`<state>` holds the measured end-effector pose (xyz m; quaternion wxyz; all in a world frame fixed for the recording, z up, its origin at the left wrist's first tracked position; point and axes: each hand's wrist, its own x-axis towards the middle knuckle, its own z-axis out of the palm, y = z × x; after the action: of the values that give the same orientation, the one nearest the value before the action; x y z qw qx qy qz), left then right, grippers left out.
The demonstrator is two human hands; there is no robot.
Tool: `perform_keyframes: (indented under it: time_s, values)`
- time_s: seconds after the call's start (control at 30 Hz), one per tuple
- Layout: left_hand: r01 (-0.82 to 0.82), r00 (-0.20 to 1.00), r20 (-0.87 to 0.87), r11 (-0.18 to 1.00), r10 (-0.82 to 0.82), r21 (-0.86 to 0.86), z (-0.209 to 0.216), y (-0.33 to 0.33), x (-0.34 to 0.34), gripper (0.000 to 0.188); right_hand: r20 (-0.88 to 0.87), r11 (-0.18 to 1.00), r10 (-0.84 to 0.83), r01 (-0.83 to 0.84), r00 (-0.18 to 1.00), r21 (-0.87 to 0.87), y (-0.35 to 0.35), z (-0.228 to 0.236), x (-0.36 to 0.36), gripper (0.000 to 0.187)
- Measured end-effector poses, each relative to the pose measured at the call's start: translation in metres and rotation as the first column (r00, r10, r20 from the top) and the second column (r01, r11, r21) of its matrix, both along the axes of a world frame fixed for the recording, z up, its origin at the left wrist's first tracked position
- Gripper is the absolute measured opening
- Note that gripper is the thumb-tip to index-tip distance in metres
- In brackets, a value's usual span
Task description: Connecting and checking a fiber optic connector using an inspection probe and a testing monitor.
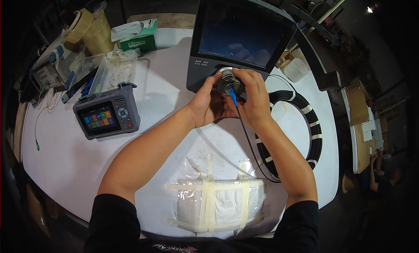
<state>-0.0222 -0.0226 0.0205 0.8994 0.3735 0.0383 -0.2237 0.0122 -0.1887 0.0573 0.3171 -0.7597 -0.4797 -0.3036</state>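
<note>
Evidently, both hands work close to the far edge of the table (pixel 170 148), right of its middle, at the foot of the screen unit (pixel 240 28). The left hand (pixel 204 102) grasps the round metal fitting (pixel 226 74) from its left side, and the right hand (pixel 256 96) grips it from above and the right; some fingers are hidden behind it. I cannot tell whether the fitting is fixed to the unit or only held before it. The blue plug (pixel 232 96) sits at its front, tilted, though how deep it goes does not show. Its black cable (pixel 247 133) drops toward the near edge, then bends toward the coil (pixel 317 135) by the right edge, where the right forearm (pixel 290 157) partly covers it. The likeliest trouble is a tug: should the forearm drag the coil or catch the cable, the plug could be pulled askew or loose. Uneven pressure from the two hands could also tip the fitting and strain the plug, and crowded fingers may bend the cable sharply just below it. The tester (pixel 107 115), toward the left edge, is well apart from the hands, so a knock seems unlikely.
</note>
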Motion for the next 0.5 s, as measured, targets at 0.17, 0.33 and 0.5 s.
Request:
perform_keyframes:
  time_s: [0.17,0.33,0.5]
  values:
    - [0.006,1.000,0.017,0.997,-0.005,-0.076,0.0007,-0.0016,-0.0010,0.076,0.001,1.000,-0.016,0.016,1.000,0.004,-0.0001,-0.0024,0.0018,0.072]
    - [0.013,0.999,0.030,0.997,-0.011,-0.076,-0.0013,0.0007,-0.0017,0.076,-0.029,0.999,-0.039,0.039,0.999,0.012,-0.0007,-0.0052,0.0016,0.071]
    - [0.033,0.999,0.044,0.996,-0.029,-0.087,-0.0015,0.0002,-0.0016,0.079,-0.012,0.999,-0.037,0.037,0.999,0.039,-0.0004,-0.0062,0.0023,0.079]
